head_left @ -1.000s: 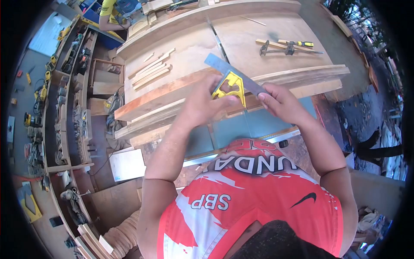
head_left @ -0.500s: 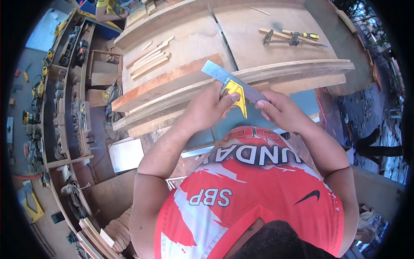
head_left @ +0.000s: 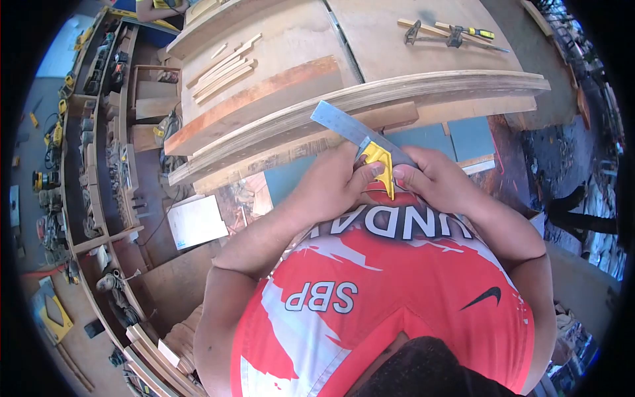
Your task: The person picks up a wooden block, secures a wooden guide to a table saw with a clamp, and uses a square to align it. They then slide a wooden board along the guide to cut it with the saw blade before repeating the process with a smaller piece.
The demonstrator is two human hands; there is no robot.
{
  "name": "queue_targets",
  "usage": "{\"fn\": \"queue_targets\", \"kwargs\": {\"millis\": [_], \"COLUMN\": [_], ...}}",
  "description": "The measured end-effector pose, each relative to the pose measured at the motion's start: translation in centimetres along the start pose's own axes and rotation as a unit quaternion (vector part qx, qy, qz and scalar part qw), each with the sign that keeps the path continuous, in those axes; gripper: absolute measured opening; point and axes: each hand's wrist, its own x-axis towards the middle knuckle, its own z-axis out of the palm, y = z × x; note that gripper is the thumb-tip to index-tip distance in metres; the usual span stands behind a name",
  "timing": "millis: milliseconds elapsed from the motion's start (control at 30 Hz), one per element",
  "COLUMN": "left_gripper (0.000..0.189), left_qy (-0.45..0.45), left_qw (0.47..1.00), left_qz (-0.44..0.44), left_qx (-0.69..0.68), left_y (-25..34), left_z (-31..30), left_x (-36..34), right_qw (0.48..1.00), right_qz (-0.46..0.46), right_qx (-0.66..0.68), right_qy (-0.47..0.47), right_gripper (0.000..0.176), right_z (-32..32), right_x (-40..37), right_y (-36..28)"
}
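Note:
A combination square with a yellow head (head_left: 380, 163) and a steel blade (head_left: 338, 123) is held in front of my chest, near the bench edge. My left hand (head_left: 337, 177) is closed around the yellow head, its thumb on the near side. My right hand (head_left: 433, 173) pinches the blade's right end, thumb on top, and covers that end. The blade slants up and left, its far end overlapping the laminated board (head_left: 370, 99) along the bench's near side.
Thin wooden strips (head_left: 228, 71) and a reddish-edged plank (head_left: 254, 96) lie on the workbench. A bar clamp (head_left: 453, 38) and a yellow-handled screwdriver (head_left: 479, 32) lie farther right. Tool shelves (head_left: 99, 165) stand left. Another person's arm (head_left: 159, 9) shows at the top left.
Both hands have drawn the combination square closer to my chest. My right hand has moved along the blade towards the yellow head, bringing my hands nearer each other.

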Motion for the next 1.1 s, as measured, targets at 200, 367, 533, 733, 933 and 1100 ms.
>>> {"fn": "queue_targets", "kwargs": {"millis": [200,367,533,733,933,1100], "left_gripper": [0.039,0.037,0.036,0.036,0.035,0.033], "left_qy": [-0.015,-0.012,0.013,0.012,0.022,0.000], "left_qw": [0.996,0.997,1.000,0.999,0.998,0.998], "left_qz": [-0.028,-0.013,0.005,-0.010,0.019,-0.015], "left_qx": [-0.088,-0.073,-0.027,-0.044,-0.049,-0.057], "left_y": [-0.3,0.2,-0.6,-0.6,-1.1,-0.7], "left_z": [0.4,0.2,0.7,0.7,1.1,0.7], "left_x": [0.3,0.2,-0.2,-0.5,-0.5,-0.7], "right_qw": [1.000,0.968,0.983,0.982,0.961,0.977], "right_qz": [-0.018,0.127,0.068,0.079,0.110,0.073], "right_qx": [0.008,0.178,0.142,0.144,0.210,0.152], "right_qy": [-0.009,-0.125,-0.099,-0.098,-0.139,-0.129], "right_gripper": [0.028,0.025,0.025,0.026,0.026,0.029], "right_z": [-0.8,-1.9,-1.0,-0.7,-1.3,-0.8], "right_x": [0.2,0.8,0.9,0.9,1.0,1.2], "right_y": [-0.6,-1.6,-0.9,-0.5,-0.2,-0.2]}}
